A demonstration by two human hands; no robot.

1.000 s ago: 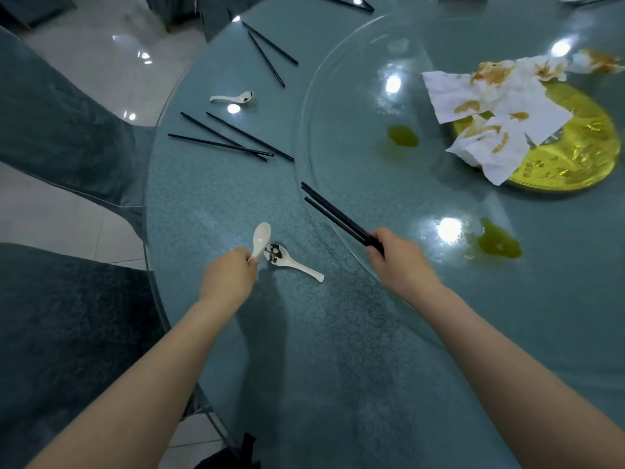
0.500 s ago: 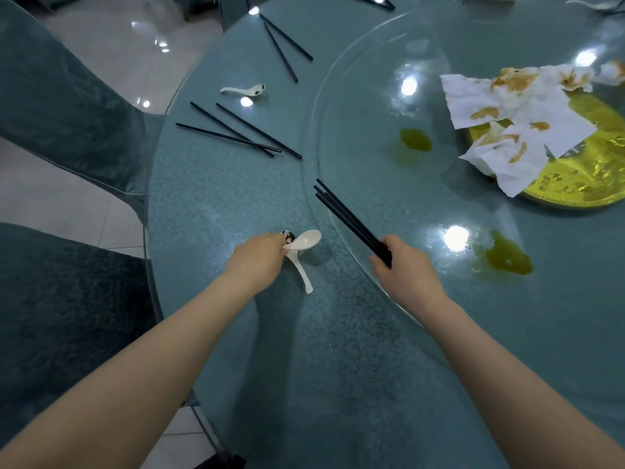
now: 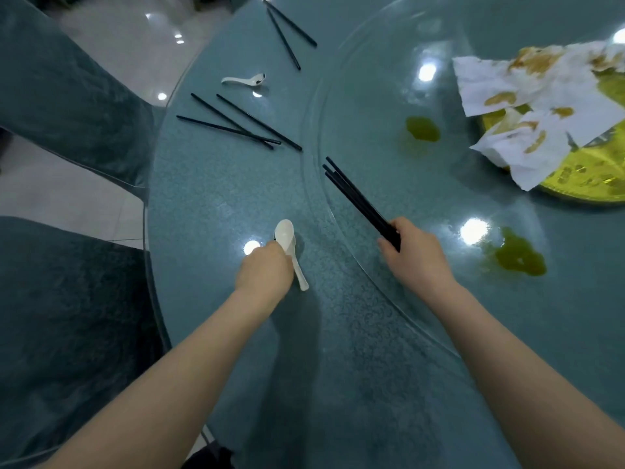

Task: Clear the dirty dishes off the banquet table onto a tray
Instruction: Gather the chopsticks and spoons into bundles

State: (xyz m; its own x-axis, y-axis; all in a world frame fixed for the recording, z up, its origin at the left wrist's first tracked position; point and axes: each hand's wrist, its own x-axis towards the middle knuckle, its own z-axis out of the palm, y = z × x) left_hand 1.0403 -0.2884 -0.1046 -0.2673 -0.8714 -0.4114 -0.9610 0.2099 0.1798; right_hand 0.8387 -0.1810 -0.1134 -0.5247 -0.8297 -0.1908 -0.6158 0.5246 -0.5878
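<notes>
Spoons [image 3: 287, 245]: stacked, gripped by left hand [image 3: 265, 275] near table [image 3: 209, 198] edge. Chopsticks [image 3: 358, 201]: bundle clenched in right hand [image 3: 417, 258].

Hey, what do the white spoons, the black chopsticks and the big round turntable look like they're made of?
White spoons: probably glazed ceramic or melamine; smooth, glossy, thick-walled.
Black chopsticks in the right hand: likely plastic or lacquered wood; uniform, slightly shiny black, so the look leaves it open.
Turntable: clear glass; the teal tablecloth shows through and ceiling lights reflect sharply off it.
</notes>
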